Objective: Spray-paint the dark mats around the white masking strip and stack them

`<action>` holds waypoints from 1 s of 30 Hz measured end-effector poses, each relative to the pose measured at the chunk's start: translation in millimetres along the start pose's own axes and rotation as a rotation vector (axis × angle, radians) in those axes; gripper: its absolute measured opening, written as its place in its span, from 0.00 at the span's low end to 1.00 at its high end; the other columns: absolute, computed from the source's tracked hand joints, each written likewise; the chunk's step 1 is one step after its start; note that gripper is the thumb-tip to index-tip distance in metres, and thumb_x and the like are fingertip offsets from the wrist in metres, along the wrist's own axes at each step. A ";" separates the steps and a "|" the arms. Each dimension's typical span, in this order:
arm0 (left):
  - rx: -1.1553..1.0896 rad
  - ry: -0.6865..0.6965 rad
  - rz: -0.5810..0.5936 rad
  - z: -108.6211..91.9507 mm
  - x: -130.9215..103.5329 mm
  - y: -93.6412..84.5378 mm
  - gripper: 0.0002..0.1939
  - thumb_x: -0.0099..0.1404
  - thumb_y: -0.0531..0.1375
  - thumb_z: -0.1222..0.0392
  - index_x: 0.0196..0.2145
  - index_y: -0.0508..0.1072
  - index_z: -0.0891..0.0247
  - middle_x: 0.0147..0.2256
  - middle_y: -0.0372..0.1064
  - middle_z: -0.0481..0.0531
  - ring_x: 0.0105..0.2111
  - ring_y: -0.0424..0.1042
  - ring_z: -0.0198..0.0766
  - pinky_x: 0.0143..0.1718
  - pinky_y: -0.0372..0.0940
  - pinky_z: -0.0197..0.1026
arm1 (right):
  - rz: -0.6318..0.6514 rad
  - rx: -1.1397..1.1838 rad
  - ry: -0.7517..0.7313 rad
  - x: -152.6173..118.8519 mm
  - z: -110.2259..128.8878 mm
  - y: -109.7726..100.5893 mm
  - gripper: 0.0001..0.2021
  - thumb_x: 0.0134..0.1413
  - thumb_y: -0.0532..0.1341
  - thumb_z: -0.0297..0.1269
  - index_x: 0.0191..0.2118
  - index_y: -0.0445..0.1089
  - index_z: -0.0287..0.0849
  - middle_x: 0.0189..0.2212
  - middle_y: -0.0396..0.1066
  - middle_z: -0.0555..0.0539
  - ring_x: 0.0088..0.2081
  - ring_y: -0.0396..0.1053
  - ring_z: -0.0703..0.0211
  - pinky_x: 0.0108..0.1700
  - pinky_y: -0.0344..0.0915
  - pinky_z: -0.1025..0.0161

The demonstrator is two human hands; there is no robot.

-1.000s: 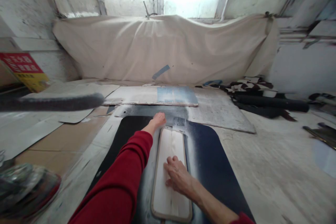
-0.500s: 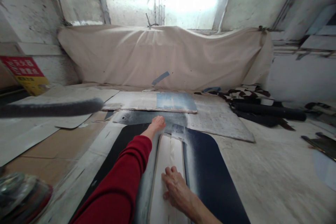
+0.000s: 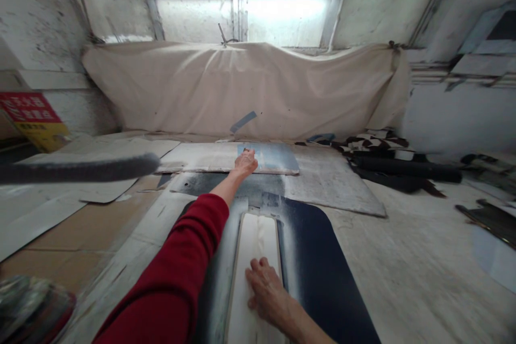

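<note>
A long white panel with a rounded far end (image 3: 268, 236) lies lengthwise in front of me, with a wrinkled seam along its middle. Under it is a wider dark board with rounded corners (image 3: 318, 258), dusted pale beside the panel. My right hand (image 3: 266, 287) rests on the white panel, its fingers bent and the thumb apart from them. Beyond the panel's far end, my left hand (image 3: 246, 162) reaches out over a pale sheet with a blue patch (image 3: 278, 157). Its fingers are curled in; whatever they may hold is hidden.
A fuzzy dark grey roller-like bar (image 3: 80, 168) juts in from the left. A rounded, blurred object (image 3: 34, 306) sits at lower left. Dark rolled material (image 3: 407, 167) and scraps lie at right. A beige cloth (image 3: 250, 86) hangs at the back.
My left hand has moved forward, from near the panel's far end to over the pale sheet with the blue patch. My right hand stays on the white panel. The view has shifted slightly.
</note>
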State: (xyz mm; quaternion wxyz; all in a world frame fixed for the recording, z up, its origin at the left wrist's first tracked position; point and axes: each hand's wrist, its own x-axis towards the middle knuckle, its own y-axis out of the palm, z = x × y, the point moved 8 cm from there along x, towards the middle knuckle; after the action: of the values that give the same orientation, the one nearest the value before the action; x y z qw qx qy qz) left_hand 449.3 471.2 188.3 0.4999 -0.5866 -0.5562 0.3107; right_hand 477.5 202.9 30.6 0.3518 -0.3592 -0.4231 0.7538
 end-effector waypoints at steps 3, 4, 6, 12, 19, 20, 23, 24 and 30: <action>-0.092 0.122 0.041 -26.1 -26.9 -5.0 0.16 0.63 0.53 0.56 0.47 0.64 0.63 0.44 0.66 0.53 0.42 0.67 0.38 0.44 0.64 0.48 | -0.041 -0.019 0.017 1.6 -0.9 -3.2 0.24 0.37 0.64 0.32 0.46 0.65 0.33 0.49 0.63 0.36 0.49 0.58 0.42 0.49 0.60 0.52; -0.117 0.157 0.068 -30.7 -45.2 -3.7 0.14 0.63 0.53 0.58 0.46 0.65 0.63 0.42 0.67 0.52 0.40 0.67 0.36 0.44 0.63 0.46 | -0.060 -0.013 0.020 1.8 -1.3 -3.3 0.25 0.36 0.64 0.31 0.46 0.65 0.33 0.47 0.64 0.37 0.48 0.59 0.43 0.48 0.61 0.53; -0.150 0.199 0.129 -30.7 -93.5 0.9 0.11 0.62 0.52 0.64 0.42 0.69 0.60 0.37 0.70 0.48 0.37 0.68 0.32 0.43 0.62 0.38 | -0.098 -0.012 0.020 0.1 -0.9 -1.8 0.25 0.37 0.64 0.30 0.46 0.64 0.33 0.46 0.65 0.37 0.47 0.61 0.44 0.48 0.61 0.53; -0.170 0.073 0.175 16.6 -264.2 19.9 0.13 0.59 0.51 0.65 0.40 0.70 0.58 0.37 0.71 0.49 0.39 0.68 0.33 0.44 0.61 0.35 | -0.151 -0.084 0.091 -25.0 0.6 16.7 0.23 0.50 0.46 0.17 0.50 0.64 0.37 0.56 0.59 0.37 0.57 0.54 0.42 0.55 0.55 0.46; -0.163 -0.004 0.345 18.9 -359.0 76.3 0.22 0.56 0.53 0.63 0.50 0.65 0.56 0.53 0.62 0.51 0.54 0.58 0.39 0.58 0.50 0.40 | -0.253 0.010 0.105 -45.6 1.6 22.8 0.28 0.45 0.49 0.16 0.54 0.60 0.40 0.56 0.60 0.39 0.58 0.54 0.51 0.58 0.54 0.54; -0.157 -0.015 0.380 16.6 -364.3 84.3 0.24 0.56 0.54 0.61 0.52 0.63 0.56 0.56 0.59 0.51 0.57 0.54 0.40 0.59 0.47 0.41 | -0.298 0.039 0.108 -49.6 -2.1 18.6 0.27 0.45 0.50 0.17 0.53 0.61 0.38 0.55 0.61 0.39 0.58 0.55 0.52 0.58 0.54 0.56; -0.146 -0.039 0.459 13.5 -376.9 104.7 0.30 0.55 0.55 0.58 0.56 0.58 0.56 0.61 0.49 0.50 0.61 0.44 0.42 0.61 0.42 0.43 | -0.506 0.031 0.214 -78.1 -36.1 2.4 0.24 0.48 0.50 0.22 0.53 0.61 0.37 0.54 0.62 0.39 0.57 0.56 0.53 0.59 0.53 0.59; -0.145 -0.033 0.476 12.9 -380.3 110.0 0.31 0.55 0.55 0.58 0.57 0.56 0.57 0.62 0.48 0.50 0.62 0.43 0.42 0.61 0.41 0.43 | -0.584 -0.009 0.289 -93.5 -54.8 -1.7 0.22 0.49 0.50 0.23 0.52 0.62 0.37 0.52 0.63 0.39 0.56 0.57 0.52 0.58 0.54 0.57; -0.069 0.031 0.469 8.9 -387.1 113.7 0.30 0.57 0.52 0.61 0.58 0.55 0.62 0.60 0.51 0.53 0.61 0.46 0.46 0.60 0.44 0.46 | -0.610 -0.121 0.861 -179.8 -179.2 14.5 0.23 0.55 0.46 0.34 0.54 0.58 0.28 0.49 0.64 0.32 0.49 0.64 0.42 0.47 0.62 0.50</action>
State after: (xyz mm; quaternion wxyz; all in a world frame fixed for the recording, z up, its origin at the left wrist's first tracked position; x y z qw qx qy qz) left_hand 407.2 114.0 5.3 0.4021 -0.7213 -0.4073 0.3900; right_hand 713.4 116.2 -7.2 0.6755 -0.5163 -0.3683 0.3760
